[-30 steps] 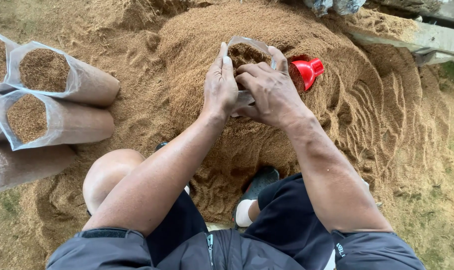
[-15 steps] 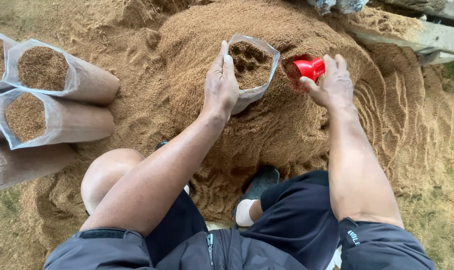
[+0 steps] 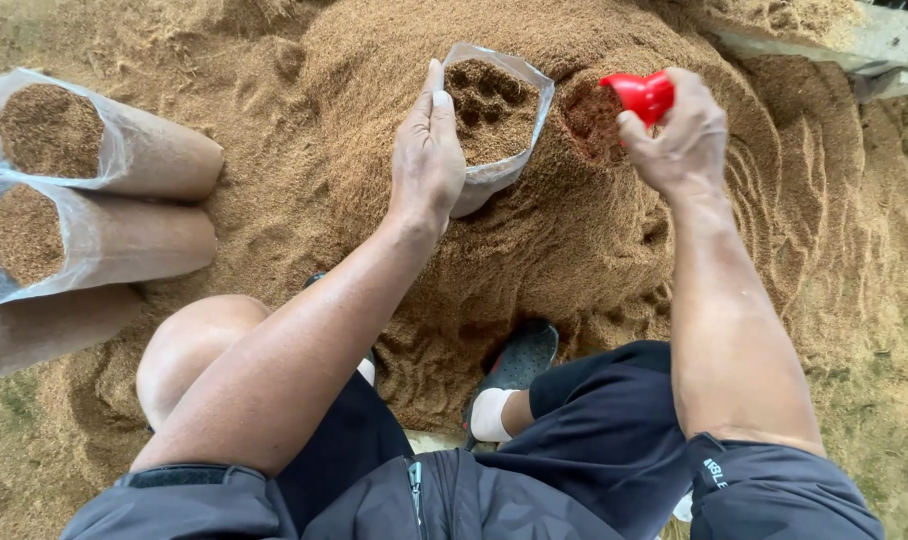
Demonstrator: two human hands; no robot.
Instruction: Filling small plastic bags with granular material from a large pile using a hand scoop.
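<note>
My left hand [image 3: 429,150] grips the near rim of the clear bag [image 3: 496,115], standing filled in the sawdust pile [image 3: 594,250]. My right hand [image 3: 682,135], clamped on the red scoop [image 3: 642,95], has now lifted it beside the bag.

Between the left hand [image 3: 429,150] gripping the open bag [image 3: 494,110] and the right hand [image 3: 679,135] gripping the red scoop [image 3: 639,95], a gap of bare sawdust heap [image 3: 594,230] lies open. Well left of the bag grip, filled bags [image 3: 104,190] lie stacked and block that side.
</note>
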